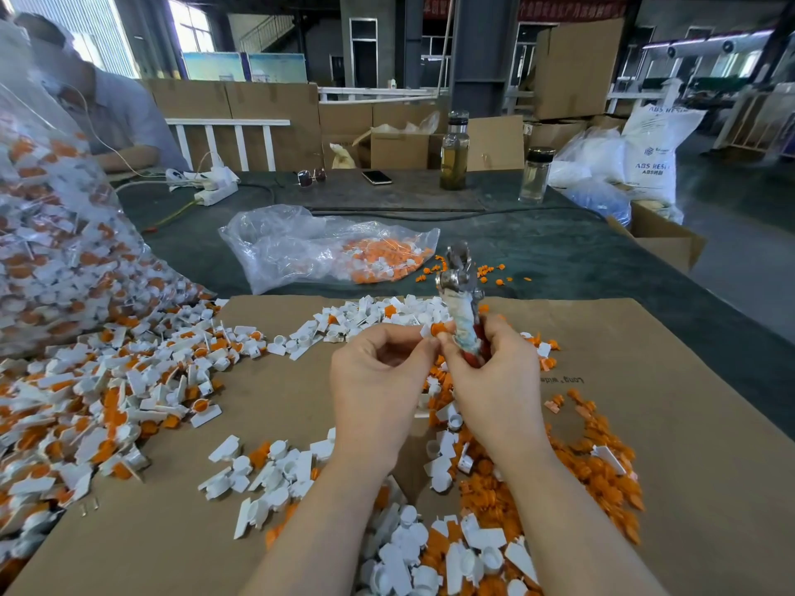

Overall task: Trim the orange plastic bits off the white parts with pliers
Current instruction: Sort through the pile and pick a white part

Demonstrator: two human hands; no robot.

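**Plenty trimmed, far more to go**

Near me, at 6 o'clock, trimmed white parts (434, 557) lie mixed with cut orange bits (602, 475) on the cardboard (688, 423) — a fair heap done. My left hand (378, 380) pinches one part (435, 329), orange bit on top, between thumb and fingertips at centre. My right hand (494, 380) grips the pliers (462, 294), fingers curled round the wrapped handles, head pointing to 12 o'clock; I cannot tell how the jaws stand. At 9 o'clock an untrimmed pile (86, 402) spills from a big bag (56, 251). Further off, at 12, a smaller bag (301, 247) holds more — I judge most work remains.
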